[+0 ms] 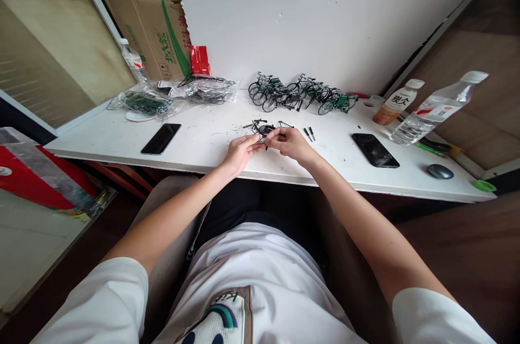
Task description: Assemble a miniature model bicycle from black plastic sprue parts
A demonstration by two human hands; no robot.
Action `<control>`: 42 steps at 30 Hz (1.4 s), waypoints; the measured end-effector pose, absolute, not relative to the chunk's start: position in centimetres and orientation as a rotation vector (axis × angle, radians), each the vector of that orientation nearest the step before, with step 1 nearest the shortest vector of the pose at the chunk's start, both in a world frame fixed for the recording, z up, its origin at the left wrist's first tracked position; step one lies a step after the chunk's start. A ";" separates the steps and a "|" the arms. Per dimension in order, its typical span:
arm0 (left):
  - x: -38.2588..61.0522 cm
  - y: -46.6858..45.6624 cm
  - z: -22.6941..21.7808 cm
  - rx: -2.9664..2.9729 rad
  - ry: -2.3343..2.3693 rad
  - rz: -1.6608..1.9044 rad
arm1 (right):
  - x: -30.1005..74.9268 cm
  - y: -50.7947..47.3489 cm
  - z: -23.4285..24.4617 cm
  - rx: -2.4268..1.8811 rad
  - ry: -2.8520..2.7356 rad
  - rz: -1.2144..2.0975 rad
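Note:
Both hands meet over the front middle of the white table. My left hand pinches a small dark and silver part, which looks like a piece of a model bicycle. Its exact kind is too small to make out. From the other side, my right hand closes thumb and fingers on the same part. Just beyond the fingertips lie loose black model bicycle parts, partly hidden by the hands. Right of them, two small screwdrivers rest side by side on the table.
Several assembled model bicycles stand at the back. Plastic bags of parts lie back left, with a black phone in front. To the right are another phone, a large water bottle, a drink bottle and a dark mouse.

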State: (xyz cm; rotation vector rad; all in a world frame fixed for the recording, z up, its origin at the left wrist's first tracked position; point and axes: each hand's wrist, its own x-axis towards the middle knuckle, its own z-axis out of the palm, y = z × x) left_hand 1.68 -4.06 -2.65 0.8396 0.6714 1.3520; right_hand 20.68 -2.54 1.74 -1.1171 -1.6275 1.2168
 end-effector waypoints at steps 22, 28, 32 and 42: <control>2.0 -4.0 -2.8 0.823 0.738 1.453 | 20.6 -2.3 1.2 -1.124 -1.579 1.271; 2.1 -4.1 -2.6 0.810 0.739 1.459 | 20.7 -1.9 0.7 -1.124 -1.580 1.301; 2.1 -4.1 -2.6 0.813 0.738 1.460 | 20.9 -1.8 0.5 -1.139 -1.609 1.300; 1.8 -3.7 -3.1 0.808 0.751 1.438 | 20.9 -2.0 0.6 -1.149 -1.621 1.352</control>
